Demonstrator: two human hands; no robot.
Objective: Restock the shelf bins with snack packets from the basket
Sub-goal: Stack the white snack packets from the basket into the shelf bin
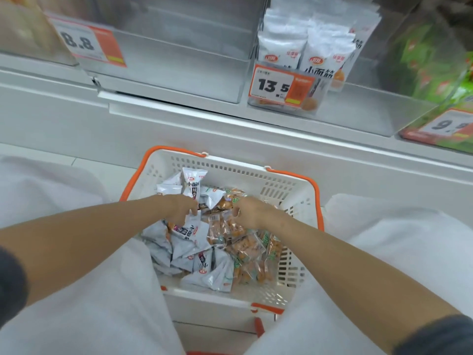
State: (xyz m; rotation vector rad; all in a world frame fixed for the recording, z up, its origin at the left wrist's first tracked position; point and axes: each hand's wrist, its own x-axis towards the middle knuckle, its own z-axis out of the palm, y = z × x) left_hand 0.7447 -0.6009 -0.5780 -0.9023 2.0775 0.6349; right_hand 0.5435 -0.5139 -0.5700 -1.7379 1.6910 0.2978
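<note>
White shop shelf (179, 129) runs across the top of the view, with clear bins along it. At 11 o'clock there's a price tag reading 8.8 (82, 42). At 1 o'clock a bin of white pouches (320, 47) stands behind a 13.5 tag (272, 84). Blurred green packs (440, 62) are out at 2 o'clock.

Below the shelf, dead centre, the white basket (294, 190) with its orange handle (158, 160) sits between the person's white-clad knees. It is loaded with grey packets (179, 242) heaped toward 7 o'clock and clear orange-filled packets (245, 249) toward 5 o'clock.

Both hands are down in the basket. The left hand (183, 206) has its fingers curled at the foot of an upright grey packet (193, 184) at the far side, and it looks to be pinching it. The right hand (249, 210), just beside it, curls its fingers onto a clear packet (226, 201) on top of the orange heap. The two hands are near each other but apart.
</note>
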